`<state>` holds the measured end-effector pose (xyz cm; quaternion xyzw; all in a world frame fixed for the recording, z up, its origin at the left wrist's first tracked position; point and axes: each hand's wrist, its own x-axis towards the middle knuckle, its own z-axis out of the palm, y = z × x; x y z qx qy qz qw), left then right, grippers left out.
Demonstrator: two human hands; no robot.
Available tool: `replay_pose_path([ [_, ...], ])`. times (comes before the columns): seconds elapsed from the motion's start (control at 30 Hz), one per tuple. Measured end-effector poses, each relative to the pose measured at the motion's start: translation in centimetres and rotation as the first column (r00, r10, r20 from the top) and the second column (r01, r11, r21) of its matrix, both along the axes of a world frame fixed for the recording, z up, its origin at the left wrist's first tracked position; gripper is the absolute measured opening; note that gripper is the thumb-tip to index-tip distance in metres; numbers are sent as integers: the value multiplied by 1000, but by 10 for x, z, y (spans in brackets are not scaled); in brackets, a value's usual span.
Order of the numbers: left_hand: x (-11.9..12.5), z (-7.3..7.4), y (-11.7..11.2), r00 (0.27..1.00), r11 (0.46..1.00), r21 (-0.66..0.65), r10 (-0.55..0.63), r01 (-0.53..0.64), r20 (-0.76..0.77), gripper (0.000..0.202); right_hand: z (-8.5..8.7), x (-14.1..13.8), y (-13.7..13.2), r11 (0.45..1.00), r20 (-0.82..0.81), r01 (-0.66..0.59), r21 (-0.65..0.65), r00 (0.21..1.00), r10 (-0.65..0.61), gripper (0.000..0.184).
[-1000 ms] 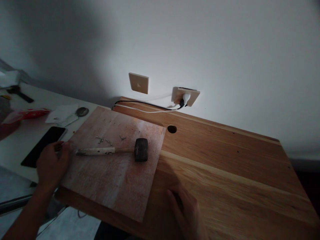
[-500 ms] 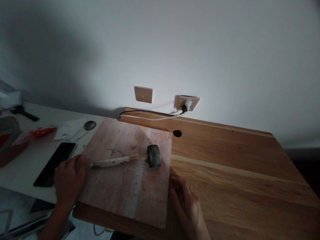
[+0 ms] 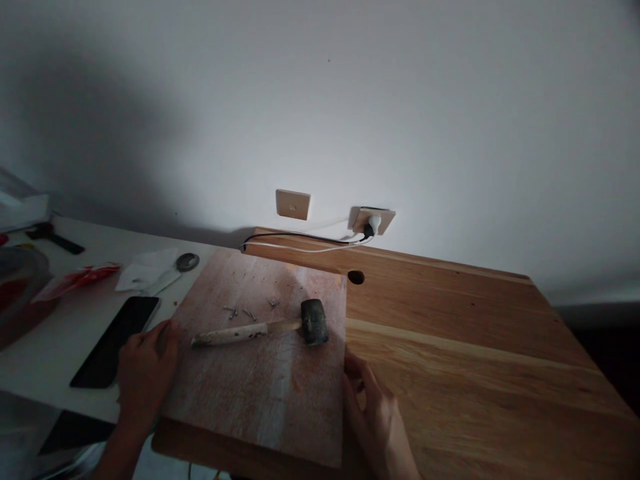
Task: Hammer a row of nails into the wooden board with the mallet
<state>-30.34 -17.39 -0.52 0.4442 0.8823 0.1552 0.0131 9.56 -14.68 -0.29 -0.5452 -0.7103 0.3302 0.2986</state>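
A thin wooden board (image 3: 235, 393) with a worn, pinkish-brown face lies flat on the wooden desk. My left hand (image 3: 147, 370) is closed on its left edge. At the opposite edge, the fingers of my right hand (image 3: 373, 407) are bent and pressed against the board's side. A rubber mallet (image 3: 314, 322) rests on the board, its black head to the right and its paint-worn handle pointing left. Several nails (image 3: 250, 315) lie loose just behind the handle. A row of small dark marks runs along the board's far side.
Left of the board, a white table (image 3: 30, 367) holds a black phone (image 3: 115, 341), white tissue (image 3: 147, 267), a round dark disc (image 3: 187, 262) and a red-and-white packet (image 3: 80, 280). The wooden desk (image 3: 450, 347) has a cable hole (image 3: 356, 277). Cables reach a wall socket (image 3: 383, 220).
My right hand has come in against the board's right edge, closing the small gap. My left hand stays at the left edge. The whole view has shifted slightly.
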Motion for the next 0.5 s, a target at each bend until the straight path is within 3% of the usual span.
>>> replay_pose_path([
  [0.13,11,2,1,999,999,33,0,2,-33,62,-1,8,2,996,85,32,88,996,-39,29],
  [0.23,28,3,2,998,997,45,-56,55,6,59,-3,30,3,996,156,65,68,985,-75,30],
  [0.33,53,-1,3,993,991,71,-117,115,23,54,-9,65,5,990,193,108,92,973,-124,32],
  [0.5,109,-12,0,928,933,148,-347,327,137,39,-14,140,1,936,329,251,247,887,-324,42],
])
